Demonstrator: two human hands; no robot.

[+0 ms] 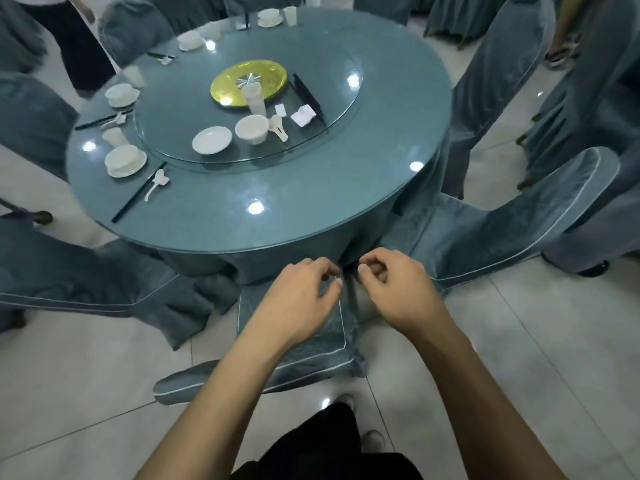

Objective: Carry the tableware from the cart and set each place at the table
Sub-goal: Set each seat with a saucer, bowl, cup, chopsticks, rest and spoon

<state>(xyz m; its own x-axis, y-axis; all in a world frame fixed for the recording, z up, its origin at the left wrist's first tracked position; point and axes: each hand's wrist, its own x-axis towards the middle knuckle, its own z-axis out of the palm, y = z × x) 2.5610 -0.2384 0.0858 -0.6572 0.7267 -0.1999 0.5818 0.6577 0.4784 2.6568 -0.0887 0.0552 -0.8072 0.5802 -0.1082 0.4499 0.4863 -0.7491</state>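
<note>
A round teal-clothed table (311, 209) is carrying a glass turntable (194, 81) and four laid places (124, 162) along its left and far rim, each a bowl on a plate with a cup, chopsticks and a spoon. The turntable is holding the loose tableware — one plate (211, 140), one bowl (252, 129), one stack of cups (254, 98) and one bundle of dark chopsticks (306, 93). In front, the left hand (301, 299) is pinching the top of a covered chair (325, 344) just below the table edge, and the right hand (394, 292) is curling just beside it — whether it is grasping the fabric I cannot tell.
</note>
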